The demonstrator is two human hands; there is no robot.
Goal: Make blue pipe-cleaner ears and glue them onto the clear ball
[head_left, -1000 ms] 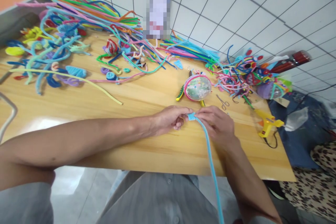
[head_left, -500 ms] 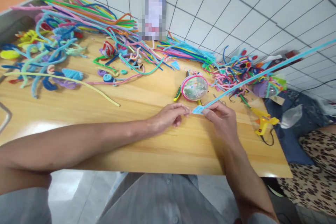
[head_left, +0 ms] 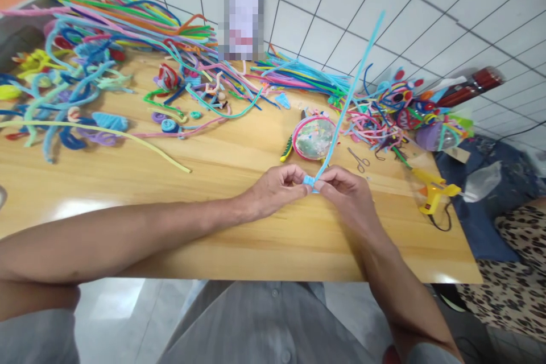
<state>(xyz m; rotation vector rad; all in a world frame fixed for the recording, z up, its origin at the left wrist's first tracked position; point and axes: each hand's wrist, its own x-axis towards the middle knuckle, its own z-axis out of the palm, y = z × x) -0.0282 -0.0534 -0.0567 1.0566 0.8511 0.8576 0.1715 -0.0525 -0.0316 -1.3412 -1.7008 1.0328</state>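
Between my two hands is a small light-blue piece of coiled pipe cleaner (head_left: 309, 181), with one long straight tail (head_left: 353, 88) rising up and to the right. My left hand (head_left: 284, 185) pinches the left side of the coiled piece between thumb and fingers. My right hand (head_left: 347, 190) is closed at the other side, its thumb and index finger at the base of the tail. Just beyond the hands lies a clear oval dome with a pink rim (head_left: 314, 137). Green-and-yellow handled pliers (head_left: 286, 149) lie partly hidden under it.
Small scissors (head_left: 359, 160) and a yellow glue gun (head_left: 435, 190) lie to the right. Bundles of coloured pipe cleaners (head_left: 128, 17) line the tiled wall, and tangled pieces (head_left: 68, 96) cover the left. A blurred phone-like screen (head_left: 242, 14) stands against the wall.
The blue tail has swung from hanging down toward me, through pointing right, to pointing up and away. My left hand has taken the coiled piece between its fingers again.
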